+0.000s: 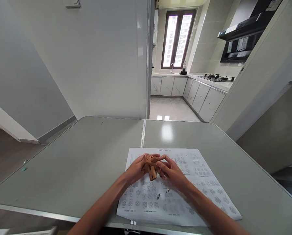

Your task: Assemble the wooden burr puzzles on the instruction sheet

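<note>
A brown wooden burr puzzle, made of several interlocking bars, is held up between both hands over a large printed sheet. My left hand is closed round its left side. At the right, the fingers of my right hand are bent and pinch one of the bars. One bar points down toward me with a small dark mark on its end. Rows of small drawings of puzzle shapes cover the sheet, and two dark check marks stand near its middle. My fingers hide part of the puzzle.
The sheet lies on a grey-green folding table with a metal edge and a centre seam. A small green bit is near the left edge. Beyond the table are a pale wall panel and a kitchen with a gas stove.
</note>
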Action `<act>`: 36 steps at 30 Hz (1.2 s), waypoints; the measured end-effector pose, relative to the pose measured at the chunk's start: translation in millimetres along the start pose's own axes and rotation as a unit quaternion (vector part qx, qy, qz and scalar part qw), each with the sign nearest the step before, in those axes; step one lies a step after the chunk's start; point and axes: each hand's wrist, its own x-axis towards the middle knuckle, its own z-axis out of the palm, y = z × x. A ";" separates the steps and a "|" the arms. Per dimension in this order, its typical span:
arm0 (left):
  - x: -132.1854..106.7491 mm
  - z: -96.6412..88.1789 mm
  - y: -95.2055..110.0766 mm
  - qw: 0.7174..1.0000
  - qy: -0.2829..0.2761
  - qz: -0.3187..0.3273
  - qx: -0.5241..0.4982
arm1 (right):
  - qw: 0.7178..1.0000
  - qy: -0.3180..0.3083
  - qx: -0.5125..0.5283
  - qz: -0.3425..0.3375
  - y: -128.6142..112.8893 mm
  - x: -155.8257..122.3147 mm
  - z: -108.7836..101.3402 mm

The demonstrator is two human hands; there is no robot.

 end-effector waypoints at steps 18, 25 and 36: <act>-1.0 0.1 -0.5 1.000 0.023 0.015 -0.002 | 0.994 -0.079 0.067 0.035 2.6 -0.9 -0.3; -5.7 5.2 6.9 1.000 -0.009 0.014 -0.004 | 0.997 -0.074 0.000 -0.007 2.3 -2.5 -2.3; -8.0 8.6 10.0 0.998 -0.060 -0.003 -0.006 | 0.992 -0.092 -0.069 -0.042 -6.5 -5.7 5.4</act>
